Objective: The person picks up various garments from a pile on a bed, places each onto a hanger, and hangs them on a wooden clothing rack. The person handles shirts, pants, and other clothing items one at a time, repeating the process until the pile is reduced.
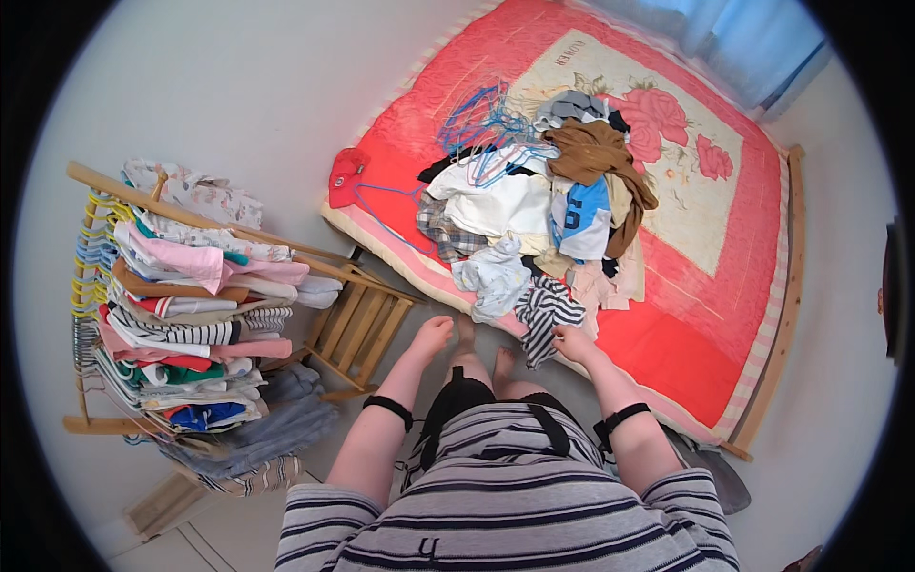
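Observation:
My right hand [572, 344] is at the near edge of the bed, its fingers pinching the edge of a black-and-white striped garment [549, 311] that hangs partly over the side. My left hand [432, 337] is held in the air left of my legs, fingers curled in and nothing visible in them. Nearest to it on the bed is a pale printed garment [493, 275]. Behind these lies a heap with a white garment [500, 196], a plaid garment [443, 229], a blue-and-white jersey [582, 218] and a brown garment [590, 154].
Blue wire hangers [486, 121] lie tangled on the bed's floral cover [686, 336], with a red cap [347, 175] at its left corner. To the left stands a wooden clothes rack [186, 207] full of hung clothes. A slatted wooden shelf [364, 325] is beside it.

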`<state>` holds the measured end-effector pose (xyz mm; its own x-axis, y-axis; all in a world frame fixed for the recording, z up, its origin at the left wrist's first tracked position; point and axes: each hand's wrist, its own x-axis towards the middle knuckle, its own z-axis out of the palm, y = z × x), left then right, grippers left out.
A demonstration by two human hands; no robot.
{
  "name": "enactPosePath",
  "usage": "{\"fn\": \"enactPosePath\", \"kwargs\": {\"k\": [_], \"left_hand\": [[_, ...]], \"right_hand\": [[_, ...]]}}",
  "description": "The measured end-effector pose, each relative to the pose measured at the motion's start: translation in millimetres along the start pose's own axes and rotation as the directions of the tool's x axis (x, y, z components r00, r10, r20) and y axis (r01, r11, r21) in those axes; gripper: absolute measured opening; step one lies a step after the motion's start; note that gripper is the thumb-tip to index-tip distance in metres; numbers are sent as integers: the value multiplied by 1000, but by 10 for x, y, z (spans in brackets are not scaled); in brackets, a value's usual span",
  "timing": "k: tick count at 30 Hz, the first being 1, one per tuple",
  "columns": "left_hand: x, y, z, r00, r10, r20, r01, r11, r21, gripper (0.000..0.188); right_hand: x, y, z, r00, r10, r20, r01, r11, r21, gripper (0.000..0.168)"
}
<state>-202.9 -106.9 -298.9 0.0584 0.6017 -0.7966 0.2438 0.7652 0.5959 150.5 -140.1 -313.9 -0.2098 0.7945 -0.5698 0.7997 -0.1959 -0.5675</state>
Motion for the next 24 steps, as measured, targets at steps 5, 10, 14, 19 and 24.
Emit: {"fn": "enactPosePath", "kwargs": {"k": [5, 10, 14, 19, 24], "left_hand": [[621, -6, -145, 998, -22, -51, 22, 1000, -5, 42], [1609, -237, -367, 961, 151, -231, -118, 981, 152, 47], [1966, -104, -488, 911, 260, -320, -158, 938, 310, 53], [2426, 104, -679, 935, 212, -283, -112, 936, 334, 58], [2691, 236, -772, 942, 252, -222, -117, 866, 486, 66]], "right_hand": [[149, -123, -34, 999, -39, -5, 40, 999, 16, 35], [296, -365, -99, 998, -57, -24, 59, 995, 80, 35], [451, -683, -275, 997, -73, -14, 74, 990, 117, 33], [749, -1066, -416, 996, -87, 2, 85, 983, 161, 32], [1115, -1150, -336, 993, -114, 9, 111, 981, 160, 29]]}}
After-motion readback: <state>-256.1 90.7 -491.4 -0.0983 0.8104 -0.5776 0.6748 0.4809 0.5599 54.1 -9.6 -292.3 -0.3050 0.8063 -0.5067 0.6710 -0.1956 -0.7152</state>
